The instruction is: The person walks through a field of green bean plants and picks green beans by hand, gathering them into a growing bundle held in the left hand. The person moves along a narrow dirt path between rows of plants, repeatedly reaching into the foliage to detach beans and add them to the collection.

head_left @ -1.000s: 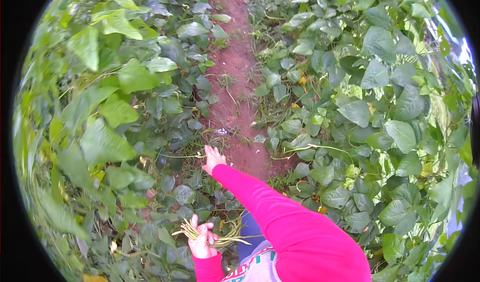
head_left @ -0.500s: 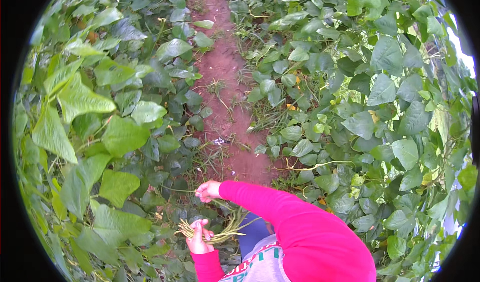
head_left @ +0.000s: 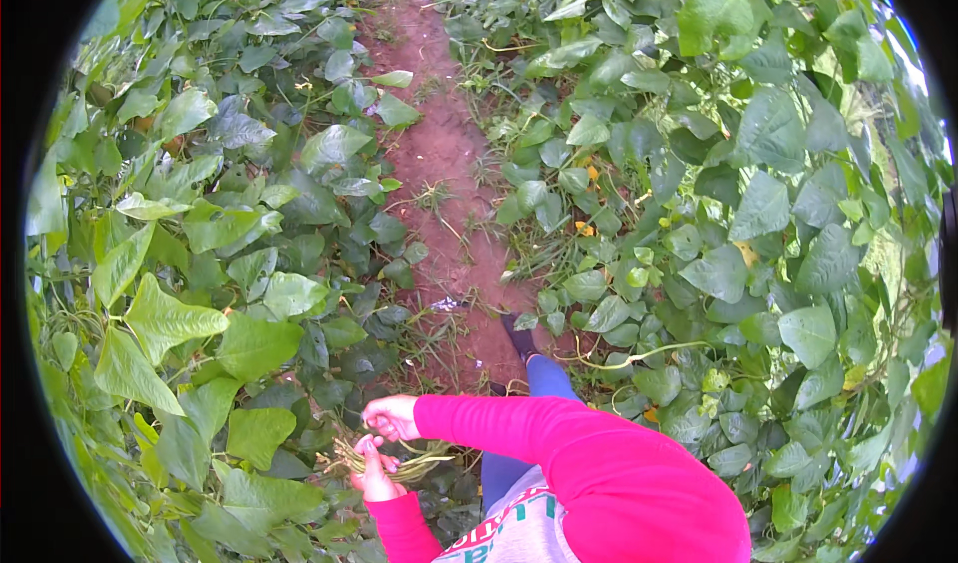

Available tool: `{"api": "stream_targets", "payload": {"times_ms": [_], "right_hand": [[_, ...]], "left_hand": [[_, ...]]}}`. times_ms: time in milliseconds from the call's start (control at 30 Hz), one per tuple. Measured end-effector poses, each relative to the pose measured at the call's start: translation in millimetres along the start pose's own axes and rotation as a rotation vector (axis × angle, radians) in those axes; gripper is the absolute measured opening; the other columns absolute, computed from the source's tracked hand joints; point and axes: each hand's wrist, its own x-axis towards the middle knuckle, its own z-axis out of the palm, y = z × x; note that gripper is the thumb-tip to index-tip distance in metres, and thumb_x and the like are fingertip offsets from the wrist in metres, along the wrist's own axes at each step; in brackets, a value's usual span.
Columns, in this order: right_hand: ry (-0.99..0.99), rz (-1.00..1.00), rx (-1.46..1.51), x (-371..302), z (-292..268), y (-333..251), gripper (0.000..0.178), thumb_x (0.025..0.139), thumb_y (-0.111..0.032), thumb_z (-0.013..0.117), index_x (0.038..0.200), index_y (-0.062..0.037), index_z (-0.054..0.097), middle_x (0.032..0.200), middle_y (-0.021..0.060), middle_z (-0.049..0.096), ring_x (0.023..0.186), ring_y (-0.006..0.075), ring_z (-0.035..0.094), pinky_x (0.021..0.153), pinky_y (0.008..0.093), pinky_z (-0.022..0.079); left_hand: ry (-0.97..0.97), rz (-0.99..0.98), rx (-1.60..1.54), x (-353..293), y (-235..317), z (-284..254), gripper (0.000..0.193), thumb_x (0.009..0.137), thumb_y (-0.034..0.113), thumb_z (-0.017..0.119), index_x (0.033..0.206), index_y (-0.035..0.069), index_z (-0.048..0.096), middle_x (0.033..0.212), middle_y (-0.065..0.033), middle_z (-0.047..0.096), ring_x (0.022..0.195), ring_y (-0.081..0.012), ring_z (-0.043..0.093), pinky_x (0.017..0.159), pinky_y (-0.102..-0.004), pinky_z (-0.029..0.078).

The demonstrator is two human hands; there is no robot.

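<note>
My left hand (head_left: 377, 475) is closed around a bunch of long, thin green bean pods (head_left: 427, 460). The pods stick out on both sides of the fist, their stem ends toward the left and their longer ends toward my legs. Just above it, my right hand (head_left: 392, 418) has its fingers curled together, close to the stem ends of the bunch. Whether a pod is between those fingers is too small to make out. Both hands are beside the leafy bean plants (head_left: 254, 348) on the left.
A narrow red-earth path (head_left: 439, 164) runs ahead between two rows of leafy plants. Dense vines (head_left: 763, 209) climb along the right side. A bare curved stem (head_left: 629, 360) reaches toward the path. My foot in a dark shoe (head_left: 519, 335) is on the soil.
My right hand has moved left and down, closer to the bean bunch. The left hand has shifted slightly left. My foot and lower leg have come into sight on the path.
</note>
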Motion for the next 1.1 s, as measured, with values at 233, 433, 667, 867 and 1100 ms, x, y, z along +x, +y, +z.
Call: {"api": "stream_targets", "payload": {"times_ms": [233,433,667,867,1100], "right_hand": [[0.091,-0.137,-0.147,-20,-10,-20,0.017,0.090,-0.023,0.061,0.085,-0.0071,0.060,0.065,0.0001,0.055,0.053,0.0097,0.047,0.048,0.0246,0.034],[0.230,-0.451,0.142,-84,-17,-100,0.024,0.094,-0.024,0.064,0.108,-0.0049,0.059,0.109,0.0000,0.060,0.099,0.0110,0.057,0.075,0.0263,0.047],[0.219,-1.031,0.113,-215,-170,-259,0.023,0.099,-0.029,0.048,0.096,-0.0080,0.057,0.097,0.0046,0.058,0.087,0.0183,0.056,0.072,0.0333,0.046],[0.429,-1.855,0.981,-413,-379,-333,0.046,0.092,-0.047,0.058,0.118,-0.0079,0.058,0.115,0.0118,0.062,0.107,0.0272,0.058,0.090,0.0436,0.050],[0.759,-1.997,0.972,-420,-346,-336,0.068,0.086,-0.038,0.068,0.141,-0.0115,0.037,0.147,0.0046,0.038,0.143,0.0227,0.020,0.117,0.0439,0.017]], "left_hand": [[0.044,-0.001,0.054,31,-35,18,0.024,0.100,0.024,0.053,0.102,0.001,0.061,0.095,-0.0076,0.065,0.072,-0.0113,0.052,0.069,-0.0296,0.046],[-0.318,0.078,0.218,64,-65,133,0.046,0.100,0.021,0.053,0.139,-0.001,0.043,0.134,-0.0105,0.052,0.117,-0.0158,0.052,0.093,-0.0281,0.043],[-0.451,0.013,0.139,102,-60,294,0.020,0.099,0.023,0.055,0.088,0.006,0.053,0.075,-0.0015,0.055,0.064,-0.0101,0.053,0.065,-0.0254,0.046],[-0.608,-0.032,0.216,122,-74,349,0.017,0.100,0.021,0.052,0.091,0.006,0.052,0.080,-0.0051,0.060,0.059,-0.0094,0.051,0.059,-0.0255,0.047],[-0.529,-0.178,0.271,121,-84,345,0.038,0.095,0.008,0.057,0.132,0.002,0.049,0.086,-0.0092,0.065,0.056,-0.0094,0.050,0.056,-0.0231,0.047]]}}
